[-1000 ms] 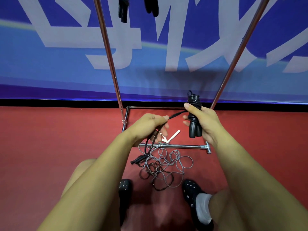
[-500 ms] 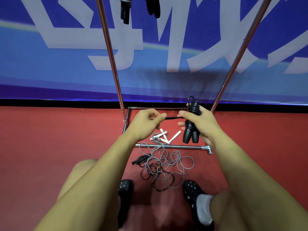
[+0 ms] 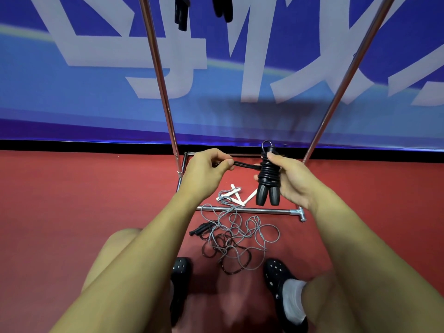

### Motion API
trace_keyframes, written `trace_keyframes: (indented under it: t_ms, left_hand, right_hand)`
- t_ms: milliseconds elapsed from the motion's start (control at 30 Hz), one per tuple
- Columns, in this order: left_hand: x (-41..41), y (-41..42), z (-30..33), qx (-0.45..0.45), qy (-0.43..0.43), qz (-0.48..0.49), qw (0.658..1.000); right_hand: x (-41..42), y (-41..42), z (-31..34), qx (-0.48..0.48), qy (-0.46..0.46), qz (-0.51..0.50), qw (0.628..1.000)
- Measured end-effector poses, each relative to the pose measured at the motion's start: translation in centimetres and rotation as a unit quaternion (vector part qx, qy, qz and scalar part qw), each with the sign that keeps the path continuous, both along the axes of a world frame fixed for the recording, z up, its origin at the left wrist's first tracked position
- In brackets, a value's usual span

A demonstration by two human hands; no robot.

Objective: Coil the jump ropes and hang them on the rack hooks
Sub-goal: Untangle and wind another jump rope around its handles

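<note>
The black jump rope (image 3: 268, 179) is sitting in the right hand (image 3: 292, 182), its two handles side by side and pointing down, with the cord wound in tight turns around their upper part. The right fingers are clenching this bundle from behind, and the thumb is pressing on the top near a small metal ring. A short free length of cord is running leftward from the bundle to the left hand (image 3: 207, 171), where the thumb and forefinger are pinching it, the other fingers curling in.

The handles are looking smooth, tapered and matt black; the cord is looking glossy and round. Both forearms are reaching forward and down, hands held apart at about the same height above the rack's (image 3: 249, 209) shiny base bar.

On the red floor (image 3: 72, 212), a loose grey rope (image 3: 245, 234) is lying tangled with a dark rope (image 3: 216, 246) between the black shoes (image 3: 276, 275). White handles (image 3: 234, 194) are resting just behind the base bar. Two chrome uprights are rising against a blue banner (image 3: 72, 92); black handles (image 3: 181, 13) are hanging at the top edge.
</note>
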State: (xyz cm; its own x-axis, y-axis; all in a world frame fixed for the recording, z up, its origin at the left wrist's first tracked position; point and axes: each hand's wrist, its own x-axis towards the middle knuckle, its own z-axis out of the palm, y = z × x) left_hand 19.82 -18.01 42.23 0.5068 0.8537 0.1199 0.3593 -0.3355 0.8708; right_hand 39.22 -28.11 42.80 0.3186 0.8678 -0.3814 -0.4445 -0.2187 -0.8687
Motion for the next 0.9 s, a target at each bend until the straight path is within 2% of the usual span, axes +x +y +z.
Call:
trace_keyframes:
  t_ms: [133,300,733,833,900]
  left_hand:
    - [0.2,-0.7,0.7,0.022,-0.011,-0.024,0.999]
    - [0.6,-1.3,1.0,0.032,-0.030,-0.047,0.998]
    - [1.5,-2.1,0.5,0.040,0.005,-0.078,0.996]
    - [1.6,-2.2,0.4,0.051,0.023,-0.074,0.996]
    - [1.6,-2.0,0.4,0.054,0.031,-0.069,0.996]
  right_hand:
    - [-0.4,0.0,-0.1,0.018,-0.048,-0.011,0.999]
    - [-1.0,-0.1,0.1,0.017,-0.047,-0.026,0.998]
    - [-1.3,0.4,-1.3,0.015,-0.126,-0.034,0.991]
    - [-1.6,0.5,-1.3,0.018,-0.124,-0.021,0.992]
    - [-1.8,0.6,-1.3,0.009,-0.091,-0.006,0.996]
